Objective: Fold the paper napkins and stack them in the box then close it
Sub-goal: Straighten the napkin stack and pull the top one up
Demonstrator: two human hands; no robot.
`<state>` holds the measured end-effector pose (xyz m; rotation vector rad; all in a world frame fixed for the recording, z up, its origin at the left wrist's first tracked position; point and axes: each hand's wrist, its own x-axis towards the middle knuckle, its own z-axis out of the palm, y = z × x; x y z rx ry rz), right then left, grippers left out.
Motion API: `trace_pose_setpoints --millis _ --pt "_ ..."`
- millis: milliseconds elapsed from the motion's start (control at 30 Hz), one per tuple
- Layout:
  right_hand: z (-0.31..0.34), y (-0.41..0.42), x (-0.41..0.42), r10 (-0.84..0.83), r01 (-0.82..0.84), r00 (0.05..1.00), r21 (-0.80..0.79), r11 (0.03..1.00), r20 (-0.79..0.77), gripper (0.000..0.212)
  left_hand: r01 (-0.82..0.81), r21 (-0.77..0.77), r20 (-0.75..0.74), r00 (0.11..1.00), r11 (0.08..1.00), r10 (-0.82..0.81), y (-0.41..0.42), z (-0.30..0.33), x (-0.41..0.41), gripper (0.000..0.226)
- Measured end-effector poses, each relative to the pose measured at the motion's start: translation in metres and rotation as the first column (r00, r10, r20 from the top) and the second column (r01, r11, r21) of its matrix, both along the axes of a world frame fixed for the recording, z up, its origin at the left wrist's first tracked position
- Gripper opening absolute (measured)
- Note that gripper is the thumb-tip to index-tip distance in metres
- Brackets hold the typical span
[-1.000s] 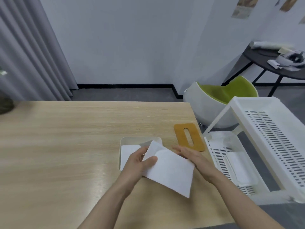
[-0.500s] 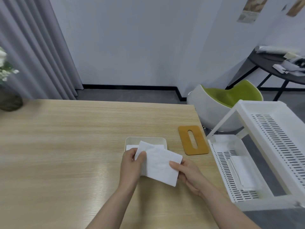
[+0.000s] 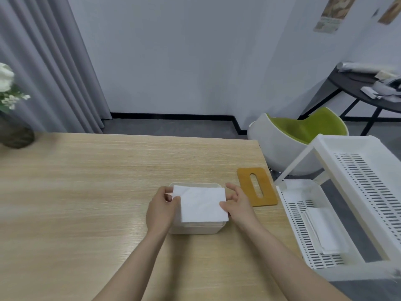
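Note:
A folded white paper napkin point(image 3: 201, 204) lies flat over the mouth of the cream box point(image 3: 196, 229), which stands near the right end of the wooden table point(image 3: 86, 192). My left hand point(image 3: 161, 210) pinches the napkin's left edge with thumb and fingers. My right hand point(image 3: 236, 203) holds its right edge, thumb on top. The box's inside is hidden under the napkin. The wooden lid point(image 3: 257, 186) with a slot lies flat on the table just right of the box.
A white slatted rack point(image 3: 351, 203) stands right of the table, with white napkins point(image 3: 323, 231) on its lower shelf. A green and white chair point(image 3: 293, 135) sits behind it. A dark vase with white flowers point(image 3: 13, 118) stands at the table's far left.
The napkin went from a large loose sheet to a smaller folded rectangle. Both hands carried it forward from in front of the box to over its opening.

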<state>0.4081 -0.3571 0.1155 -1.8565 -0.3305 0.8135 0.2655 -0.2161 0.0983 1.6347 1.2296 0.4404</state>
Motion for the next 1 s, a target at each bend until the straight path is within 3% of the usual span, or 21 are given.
trace_pose_setpoints --millis 200,733,800,900,967,1000 --pt "-0.014 0.009 -0.002 0.041 -0.024 0.984 -0.100 0.995 0.174 0.060 0.122 0.157 -0.206 0.975 0.980 -0.088 0.011 -0.011 0.002 0.049" --pt "-0.031 0.000 -0.004 0.200 -0.109 0.898 -0.242 0.964 0.391 0.059 0.312 0.371 -0.408 0.901 0.874 -0.148 0.014 -0.026 0.006 0.050" --pt "-0.032 -0.005 -0.005 0.324 -0.142 0.759 -0.341 0.929 0.566 0.055 0.404 0.494 -0.481 0.865 0.769 -0.145 0.012 -0.024 0.002 0.050" --pt "-0.030 -0.014 -0.009 0.521 -0.214 0.490 -0.483 0.849 0.699 0.042 0.516 0.737 -0.443 0.857 0.436 -0.264 0.000 -0.026 -0.006 0.033" --pt "-0.029 -0.022 -0.015 0.579 -0.265 0.382 -0.515 0.815 0.720 0.033 0.575 0.781 -0.450 0.788 0.244 -0.420 -0.008 -0.032 -0.014 0.015" --pt "-0.030 -0.026 -0.018 0.593 -0.270 0.336 -0.528 0.805 0.731 0.031 0.627 0.754 -0.494 0.738 0.198 -0.459 -0.011 -0.036 -0.020 0.023"
